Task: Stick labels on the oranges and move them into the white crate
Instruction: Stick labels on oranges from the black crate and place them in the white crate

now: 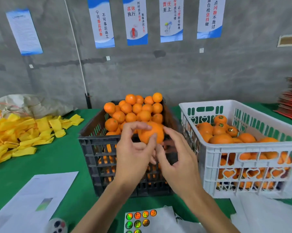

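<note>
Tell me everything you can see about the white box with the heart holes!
The white crate looks like plastic, rectangular and open on top. Its walls have slots and heart-shaped cutouts. It stands upright on the green table, right of the black crate, very close beside it. It is partly filled with oranges; some on top carry small dark round labels. Neither hand touches it.

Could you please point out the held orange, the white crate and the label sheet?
Held orange point(151, 132), head view, its upper front skin.
White crate point(242, 147), head view, near rim.
Label sheet point(160, 222), head view, bare backing.
</note>
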